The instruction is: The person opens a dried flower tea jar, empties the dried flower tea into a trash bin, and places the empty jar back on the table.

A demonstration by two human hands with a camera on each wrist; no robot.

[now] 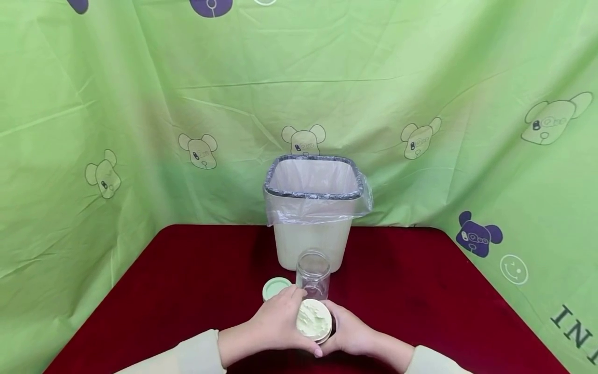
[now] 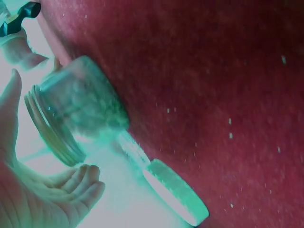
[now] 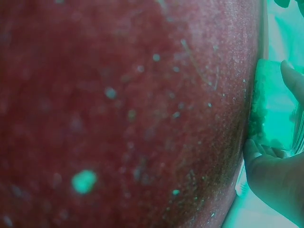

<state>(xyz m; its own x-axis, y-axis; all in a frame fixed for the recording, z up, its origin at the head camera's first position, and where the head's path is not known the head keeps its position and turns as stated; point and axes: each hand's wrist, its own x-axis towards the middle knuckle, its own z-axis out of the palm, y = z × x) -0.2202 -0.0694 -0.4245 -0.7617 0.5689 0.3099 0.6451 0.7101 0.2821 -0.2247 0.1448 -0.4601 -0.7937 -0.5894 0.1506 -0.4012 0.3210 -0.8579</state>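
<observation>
While the right hand (image 1: 348, 330) grips a clear pale-topped cylindrical jar (image 2: 88, 99) between thumb and fingers, the left hand (image 1: 280, 319) has thumb and fingers parted around the top; I cannot tell whether they press it. This jar is over the dark red tabletop (image 1: 210, 285), nearer the person than an open transparent jar (image 1: 313, 275), a round pale-green lid (image 1: 274, 286) and a cream bin (image 1: 310, 236).

The head view is evenly bright and mostly sharp; beyond the left grip (image 1: 279, 323) and right grip (image 1: 349, 330) the curtain (image 1: 364, 62) looks pale, while the worktop (image 1: 210, 301) around them lies dark. Both wrist views carry a green cast, glare blowing out detail around each grip. In the right wrist view, the worktop away from the grip seems out of focus.
</observation>
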